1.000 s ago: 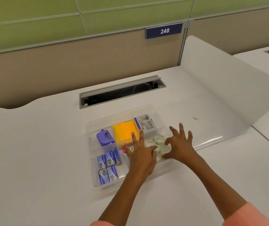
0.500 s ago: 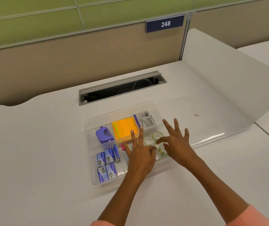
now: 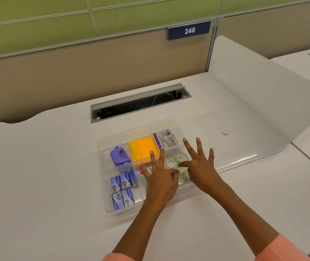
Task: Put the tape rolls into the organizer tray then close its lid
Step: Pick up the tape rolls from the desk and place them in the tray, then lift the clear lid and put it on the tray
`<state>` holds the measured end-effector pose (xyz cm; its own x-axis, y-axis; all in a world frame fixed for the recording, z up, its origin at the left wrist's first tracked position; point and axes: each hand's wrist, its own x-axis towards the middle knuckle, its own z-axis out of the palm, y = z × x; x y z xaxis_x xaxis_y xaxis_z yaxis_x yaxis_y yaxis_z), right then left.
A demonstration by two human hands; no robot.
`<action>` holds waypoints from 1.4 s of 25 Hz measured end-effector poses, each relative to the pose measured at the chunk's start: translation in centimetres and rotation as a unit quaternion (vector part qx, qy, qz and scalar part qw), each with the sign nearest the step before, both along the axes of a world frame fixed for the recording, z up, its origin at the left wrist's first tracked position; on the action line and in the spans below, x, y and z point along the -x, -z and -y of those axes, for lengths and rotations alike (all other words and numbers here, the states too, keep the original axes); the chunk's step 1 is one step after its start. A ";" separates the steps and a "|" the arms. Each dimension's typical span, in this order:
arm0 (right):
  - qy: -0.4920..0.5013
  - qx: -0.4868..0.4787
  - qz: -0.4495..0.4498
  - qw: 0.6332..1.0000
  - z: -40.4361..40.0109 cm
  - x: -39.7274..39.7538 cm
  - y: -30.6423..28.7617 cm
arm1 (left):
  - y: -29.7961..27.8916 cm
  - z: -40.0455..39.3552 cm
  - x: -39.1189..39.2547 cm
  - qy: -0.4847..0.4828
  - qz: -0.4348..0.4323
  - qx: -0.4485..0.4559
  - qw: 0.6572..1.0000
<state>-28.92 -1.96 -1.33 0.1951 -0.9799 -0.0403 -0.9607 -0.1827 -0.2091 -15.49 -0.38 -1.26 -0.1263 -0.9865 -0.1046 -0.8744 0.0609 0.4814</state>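
Since a second ago my left hand (image 3: 159,178) and right hand (image 3: 200,167) have barely shifted, fingers splayed, gripping nothing, thumbs nudging the clear tape rolls (image 3: 176,161) in the organizer tray (image 3: 101,147) compartment at 3 o'clock; press them flat so the lid (image 3: 244,140) closes.

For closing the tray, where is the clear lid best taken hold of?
Judging by how it lies, take the clear lid at its free right edge, coming from the right. It lies flat and open beside the organizer tray, apparently joined along the tray's right wall, so it would swing leftward.
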 end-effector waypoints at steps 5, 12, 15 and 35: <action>0.022 -0.015 0.082 0.996 0.2 0.5 -0.4 | 0.1 -0.1 -0.2 0.012 0.004 0.005 1.000; 0.225 0.068 0.258 0.937 0.0 5.5 -1.3 | 0.4 0.0 -0.5 0.013 -0.030 0.025 0.999; 0.182 -0.030 0.141 0.973 -0.9 5.9 -0.5 | 0.1 0.2 -0.8 -0.015 -0.072 0.036 0.997; 0.249 0.231 0.036 0.940 -2.1 6.7 -9.2 | -3.5 -0.6 -5.7 -0.114 -0.240 0.130 0.955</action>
<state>-35.58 0.16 7.91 -0.3071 -0.8596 0.4083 -0.9375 0.1995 -0.2852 -9.76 0.21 2.28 0.1237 -0.9789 0.1628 -0.5609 0.0664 0.8252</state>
